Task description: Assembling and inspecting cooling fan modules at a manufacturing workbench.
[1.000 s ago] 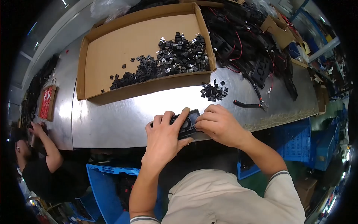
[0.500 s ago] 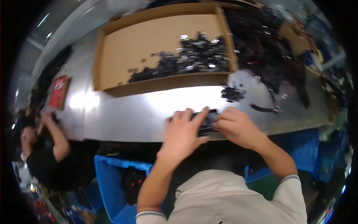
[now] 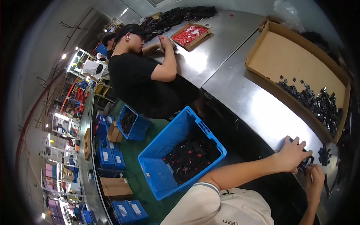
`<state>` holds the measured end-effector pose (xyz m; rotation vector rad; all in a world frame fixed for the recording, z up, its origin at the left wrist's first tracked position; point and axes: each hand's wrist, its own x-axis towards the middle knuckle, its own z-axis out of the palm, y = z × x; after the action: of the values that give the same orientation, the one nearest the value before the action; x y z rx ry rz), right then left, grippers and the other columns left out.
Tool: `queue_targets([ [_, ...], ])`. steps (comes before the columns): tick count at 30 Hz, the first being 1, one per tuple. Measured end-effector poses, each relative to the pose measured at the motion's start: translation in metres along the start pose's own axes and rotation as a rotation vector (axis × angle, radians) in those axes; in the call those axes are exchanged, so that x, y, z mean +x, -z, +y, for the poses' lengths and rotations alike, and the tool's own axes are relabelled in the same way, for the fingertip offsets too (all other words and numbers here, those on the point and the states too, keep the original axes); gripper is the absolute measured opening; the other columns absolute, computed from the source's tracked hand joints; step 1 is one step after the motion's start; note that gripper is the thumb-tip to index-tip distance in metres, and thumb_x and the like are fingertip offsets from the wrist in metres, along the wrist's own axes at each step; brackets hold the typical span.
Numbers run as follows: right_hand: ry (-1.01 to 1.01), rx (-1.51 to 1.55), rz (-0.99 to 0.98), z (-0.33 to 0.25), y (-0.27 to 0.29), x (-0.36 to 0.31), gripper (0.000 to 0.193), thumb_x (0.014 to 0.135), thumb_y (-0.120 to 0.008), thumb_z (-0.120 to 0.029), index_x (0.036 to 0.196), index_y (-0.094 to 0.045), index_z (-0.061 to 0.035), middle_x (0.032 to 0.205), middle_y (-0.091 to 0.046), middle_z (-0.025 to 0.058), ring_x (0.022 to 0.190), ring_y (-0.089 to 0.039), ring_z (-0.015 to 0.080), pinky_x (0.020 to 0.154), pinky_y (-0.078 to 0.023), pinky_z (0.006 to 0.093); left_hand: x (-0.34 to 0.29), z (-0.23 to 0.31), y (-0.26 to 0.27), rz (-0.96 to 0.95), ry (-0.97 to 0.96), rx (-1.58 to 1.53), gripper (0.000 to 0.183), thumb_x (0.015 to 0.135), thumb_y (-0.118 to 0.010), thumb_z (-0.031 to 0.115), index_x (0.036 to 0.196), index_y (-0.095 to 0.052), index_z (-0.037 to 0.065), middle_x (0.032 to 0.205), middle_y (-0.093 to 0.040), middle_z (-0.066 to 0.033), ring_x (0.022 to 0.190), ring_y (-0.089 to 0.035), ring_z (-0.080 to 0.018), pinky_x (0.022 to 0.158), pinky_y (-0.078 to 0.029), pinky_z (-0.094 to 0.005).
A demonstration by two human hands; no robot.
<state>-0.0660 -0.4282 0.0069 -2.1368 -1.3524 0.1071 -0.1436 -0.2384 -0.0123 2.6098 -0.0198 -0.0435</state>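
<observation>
My left hand is wrapped over the black casing, fingers curled across the top and thumb toward my side; my right hand meets the casing's other end with fingertips drawn close together, though I cannot tell whether they pinch a small part or only the rim; the casing sits between both hands by the near edge of the worktop, and I cannot tell if it rests there or is held just above.

A small pile of black parts lies just past my fingers; beyond it stands the box, with a larger heap on the side toward me.

To do this well, I would let the left hand do the bracing and the right the fine work; the casing ought to bear flat on the metal, since a loose hold would likely let it twist under a push; I would press straight rather than at a slant, with the left fingers clear of the spot being worked; my view looks swung toward the crate, so turning my eyes to the fingertips seems wise before any firm push.
</observation>
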Motion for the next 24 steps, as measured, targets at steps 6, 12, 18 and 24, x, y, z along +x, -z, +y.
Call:
queue_targets([
  [6, -0.125, -0.055, -0.084, 0.003, 0.008, -0.013, 0.014, 0.08, -0.063, 0.007, 0.094, -0.059, 0.0052, 0.1, -0.062, 0.0189, 0.09, -0.061, 0.0372, 0.078, -0.048, 0.0418, 0.008, 0.006, -0.007, -0.023, -0.018, -0.009, 0.089, 0.058, -0.088, 0.036, 0.138, -0.05, 0.02, 0.129, -0.051, -0.016, 0.121, -0.046, -0.0385, 0.093, -0.037, -0.0578],
  [12, -0.154, -0.175, -0.129, -0.019, 0.018, -0.019, 0.041, 0.078, -0.068, -0.003, 0.118, -0.06, 0.0019, 0.129, -0.054, 0.0226, 0.116, -0.054, 0.0412, 0.101, -0.043, 0.0468, 0.015, 0.01, 0.019, -0.14, -0.055, -0.016, 0.078, 0.073, -0.079, 0.043, 0.141, -0.05, 0.017, 0.117, -0.059, -0.0197, 0.106, -0.058, -0.0358, 0.091, -0.044, -0.0521],
  [18, -0.29, 0.064, 0.117, 0.028, 0.057, -0.027, 0.069, 0.074, -0.082, -0.027, 0.131, -0.053, -0.0029, 0.14, -0.046, 0.0217, 0.129, -0.046, 0.0396, 0.107, -0.039, 0.0426, -0.007, 0.007, 0.038, -0.061, 0.018, 0.126, 0.079, 0.071, -0.083, 0.03, 0.142, -0.05, 0.019, 0.115, -0.057, -0.0147, 0.107, -0.053, -0.0324, 0.094, -0.042, -0.0462],
  [24, -0.708, -0.498, 0.019, 0.077, 0.073, -0.08, 0.107, 0.059, -0.086, -0.054, 0.142, -0.041, -0.0039, 0.149, -0.027, 0.0355, 0.136, -0.032, 0.0517, 0.111, -0.033, 0.0498, 0.006, 0.028, 0.024, -0.096, -0.007, 0.123, 0.08, 0.07, -0.084, 0.031, 0.143, -0.05, 0.024, 0.116, -0.057, -0.0128, 0.109, -0.052, -0.0328, 0.097, -0.04, -0.0468],
])
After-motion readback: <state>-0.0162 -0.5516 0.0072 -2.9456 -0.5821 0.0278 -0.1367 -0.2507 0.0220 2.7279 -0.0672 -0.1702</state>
